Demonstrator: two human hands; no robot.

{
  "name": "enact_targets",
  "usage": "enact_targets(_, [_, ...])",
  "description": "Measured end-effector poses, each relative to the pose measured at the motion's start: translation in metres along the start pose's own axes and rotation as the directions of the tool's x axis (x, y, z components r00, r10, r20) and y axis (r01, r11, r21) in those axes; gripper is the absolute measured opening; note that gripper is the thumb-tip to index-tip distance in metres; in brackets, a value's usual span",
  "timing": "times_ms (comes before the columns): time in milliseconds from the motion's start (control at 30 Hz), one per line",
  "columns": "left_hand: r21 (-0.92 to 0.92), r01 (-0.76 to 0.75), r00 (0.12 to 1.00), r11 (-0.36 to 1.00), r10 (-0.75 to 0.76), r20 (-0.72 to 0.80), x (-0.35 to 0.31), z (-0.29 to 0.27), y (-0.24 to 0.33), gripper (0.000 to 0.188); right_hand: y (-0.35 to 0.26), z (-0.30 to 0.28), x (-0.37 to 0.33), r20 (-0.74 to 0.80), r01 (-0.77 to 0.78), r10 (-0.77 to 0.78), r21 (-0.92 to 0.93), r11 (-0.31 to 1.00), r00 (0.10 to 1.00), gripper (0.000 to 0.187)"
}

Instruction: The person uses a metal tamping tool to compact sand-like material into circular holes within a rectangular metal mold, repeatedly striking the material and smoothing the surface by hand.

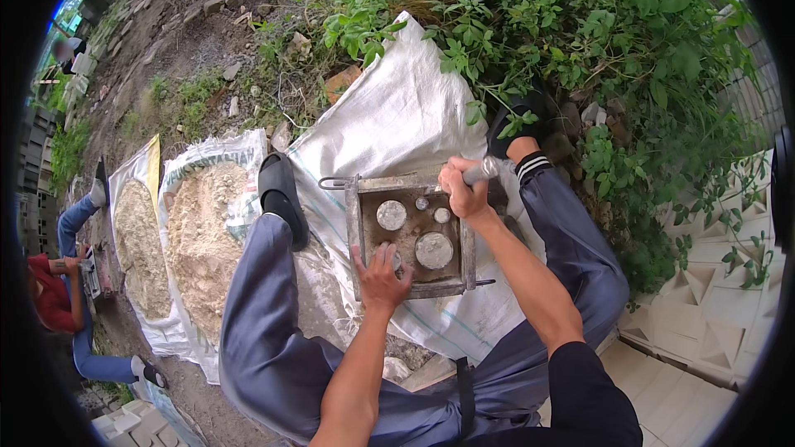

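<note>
Between my legs lies a square, grey, dirt-caked frame (354, 240), with rod handles at two corners. Brownish sand (404, 236) fills it. Set in the sand are a large round grey disc (434, 251), a second large disc (391, 215) and smaller round pieces (441, 215). My left hand (383, 279) rests over the frame's near left side, fingers spread, fingertips by another small round piece (397, 262) that they partly hide. Above the frame's far right corner, my right hand (466, 190) is closed round a grey metal cylinder (482, 170), held tilted.
White woven sacking (397, 107) lies under the frame. To the left, sacks bear heaps of pale sand (203, 236). Leafy plants (538, 41) crowd the far side. Patterned pale blocks (712, 298) stand at right. A person in red (54, 294) sits at far left.
</note>
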State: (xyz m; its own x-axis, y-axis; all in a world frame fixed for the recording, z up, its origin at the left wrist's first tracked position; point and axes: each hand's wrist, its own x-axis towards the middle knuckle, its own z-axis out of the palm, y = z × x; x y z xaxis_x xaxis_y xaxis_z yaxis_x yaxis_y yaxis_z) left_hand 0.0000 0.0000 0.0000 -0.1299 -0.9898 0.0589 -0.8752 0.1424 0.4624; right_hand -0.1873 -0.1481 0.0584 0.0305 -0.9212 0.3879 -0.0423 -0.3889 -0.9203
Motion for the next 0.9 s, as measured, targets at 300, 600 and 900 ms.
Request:
enact_targets(300, [0.014, -0.032, 0.998, 0.999, 0.032, -0.047, 0.014, 0.000, -0.003, 0.039, 0.004, 0.006, -0.005, -0.023, 0.004, -0.005, -0.003, 1.000, 1.000, 0.029])
enact_targets(600, [0.003, -0.026, 0.999, 1.000, 0.026, -0.042, 0.012, 0.000, -0.005, 0.042, 0.004, 0.012, 0.006, 0.004, -0.089, 0.089, 0.014, 0.996, 0.996, 0.032])
enact_targets(900, [0.007, -0.036, 0.998, 0.999, 0.036, -0.050, 0.011, -0.003, -0.005, 0.041, 0.000, 0.030, 0.015, -0.059, -0.158, 0.166, 0.119, 0.980, 0.984, 0.032])
